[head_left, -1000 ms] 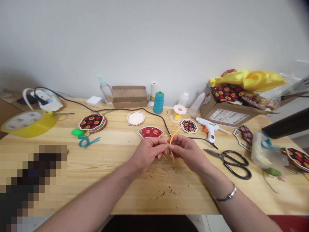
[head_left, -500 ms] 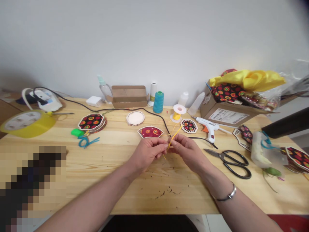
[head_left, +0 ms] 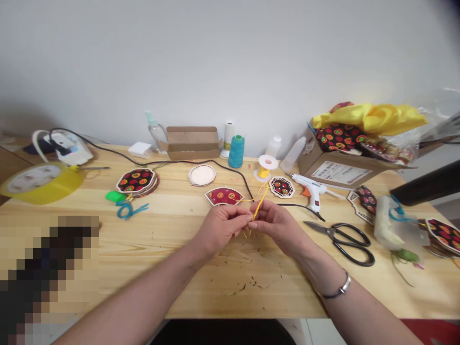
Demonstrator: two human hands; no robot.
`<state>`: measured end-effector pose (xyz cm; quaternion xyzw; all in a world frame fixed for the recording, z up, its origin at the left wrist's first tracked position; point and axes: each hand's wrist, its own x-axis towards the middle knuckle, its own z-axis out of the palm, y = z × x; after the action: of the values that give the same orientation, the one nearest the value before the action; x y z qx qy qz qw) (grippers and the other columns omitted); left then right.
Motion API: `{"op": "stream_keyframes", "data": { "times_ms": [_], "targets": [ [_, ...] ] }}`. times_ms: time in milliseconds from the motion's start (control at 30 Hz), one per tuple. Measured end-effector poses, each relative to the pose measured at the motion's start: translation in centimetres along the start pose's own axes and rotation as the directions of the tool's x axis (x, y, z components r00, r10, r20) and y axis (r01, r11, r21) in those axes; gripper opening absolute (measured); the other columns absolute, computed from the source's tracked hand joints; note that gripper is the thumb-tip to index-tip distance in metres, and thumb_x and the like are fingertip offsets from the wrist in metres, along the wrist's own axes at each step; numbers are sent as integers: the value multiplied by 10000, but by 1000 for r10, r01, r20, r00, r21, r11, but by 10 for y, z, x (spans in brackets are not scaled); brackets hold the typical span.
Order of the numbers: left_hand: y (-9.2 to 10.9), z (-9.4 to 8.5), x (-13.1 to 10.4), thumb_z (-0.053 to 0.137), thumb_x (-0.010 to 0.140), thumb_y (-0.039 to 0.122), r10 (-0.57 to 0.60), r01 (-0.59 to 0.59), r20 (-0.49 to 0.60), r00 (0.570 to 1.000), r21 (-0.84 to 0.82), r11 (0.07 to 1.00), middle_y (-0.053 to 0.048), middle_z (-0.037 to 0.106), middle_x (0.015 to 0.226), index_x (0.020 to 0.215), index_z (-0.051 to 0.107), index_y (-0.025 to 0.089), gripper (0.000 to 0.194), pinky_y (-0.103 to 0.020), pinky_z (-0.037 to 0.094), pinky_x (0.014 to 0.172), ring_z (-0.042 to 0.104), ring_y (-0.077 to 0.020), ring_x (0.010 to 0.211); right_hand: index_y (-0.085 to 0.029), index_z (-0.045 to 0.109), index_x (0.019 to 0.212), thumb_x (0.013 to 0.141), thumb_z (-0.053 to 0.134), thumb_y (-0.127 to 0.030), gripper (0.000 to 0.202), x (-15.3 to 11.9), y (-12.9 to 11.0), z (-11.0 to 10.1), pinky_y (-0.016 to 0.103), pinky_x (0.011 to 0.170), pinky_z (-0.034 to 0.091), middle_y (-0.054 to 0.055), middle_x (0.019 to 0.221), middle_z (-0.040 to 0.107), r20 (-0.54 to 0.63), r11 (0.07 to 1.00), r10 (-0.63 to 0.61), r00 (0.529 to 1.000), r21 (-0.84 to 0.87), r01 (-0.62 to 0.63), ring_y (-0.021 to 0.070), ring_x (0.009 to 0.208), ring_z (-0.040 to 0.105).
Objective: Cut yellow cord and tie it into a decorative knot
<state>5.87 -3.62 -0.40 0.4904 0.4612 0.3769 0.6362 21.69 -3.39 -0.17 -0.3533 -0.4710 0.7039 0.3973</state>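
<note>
Over the middle of the table, my left hand [head_left: 226,226] and my right hand [head_left: 276,221] meet, both pinching a yellow cord [head_left: 259,205]. The cord looks twisted or knotted above the fingertips, and loose ends hang below them. A thinner yellow strand runs toward the yellow spool [head_left: 265,171] behind. Just past my left hand lies a fan-shaped piece with red patterned fabric [head_left: 224,196]. Beyond my right hand is an octagonal patterned piece in a cut-out frame [head_left: 281,187]. My fingertips partly hide the cord where they grip it.
Black-handled scissors [head_left: 339,239] and a white glue gun [head_left: 313,190] lie on the right. A teal thread cone [head_left: 236,151] stands behind. A cardboard box [head_left: 338,168] of fabric is at back right. On the left are stacked fabric pieces [head_left: 136,181] and a yellow tape roll [head_left: 39,184].
Both hands stay near the same place, with the fingers shifted slightly on the cord. My right thumb sits a little lower, and more of the twisted cord shows above the fingers.
</note>
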Motion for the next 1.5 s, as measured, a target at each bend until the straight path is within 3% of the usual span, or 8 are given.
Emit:
{"op": "stream_keyframes", "data": {
  "times_ms": [300,500,767,1033,1300,1500],
  "targets": [
    [4,0,1,650,705,317,5,-6,-17,1000,-54,999,32,553,546,706,667,149,169,-185,248,432,358,-42,441,-169,560,820,686,683,-221,189,-3,-6,-1,262,617,459,11,738,604,-6,998,49,999,25,-49,126,666,582],
    [3,1,1,649,694,321,-11,11,-16,1000,-47,999,40,531,535,721,667,151,173,-189,249,423,358,-48,433,-167,571,862,727,662,-313,218,-4,-7,0,195,460,326,-17,647,536,-65,998,39,997,-51,-42,74,527,459],
    [4,1,0,616,720,273,-12,12,1,1000,-26,1000,32,541,552,676,629,134,147,-186,239,419,357,-39,428,-148,546,673,626,734,-372,296,0,-7,2,209,467,288,-35,597,510,-203,977,12,979,-207,-55,57,491,388],
    [6,1,0,621,715,292,-21,22,11,1000,-36,999,30,554,564,659,617,136,166,-189,252,427,373,-43,432,-156,537,629,600,738,-391,311,1,-6,0,219,469,277,-39,551,505,-229,972,4,973,-228,-58,66,485,374],
    [5,1,0,613,725,313,-36,37,27,999,-26,999,28,554,577,657,611,138,188,-184,244,425,378,-42,439,-175,558,644,651,685,-351,217,2,-3,-1,235,501,322,-26,591,529,-240,923,-103,965,-385,3,95,535,419],
    [5,0,-1,627,719,310,-65,68,40,997,-77,995,12,585,614,715,627,135,175,-171,268,436,408,-40,463,-178,539,644,736,600,-293,159,0,-3,-3,236,523,324,-28,585,502,-215,828,-169,962,-560,20,103,549,402]
  ]
}}
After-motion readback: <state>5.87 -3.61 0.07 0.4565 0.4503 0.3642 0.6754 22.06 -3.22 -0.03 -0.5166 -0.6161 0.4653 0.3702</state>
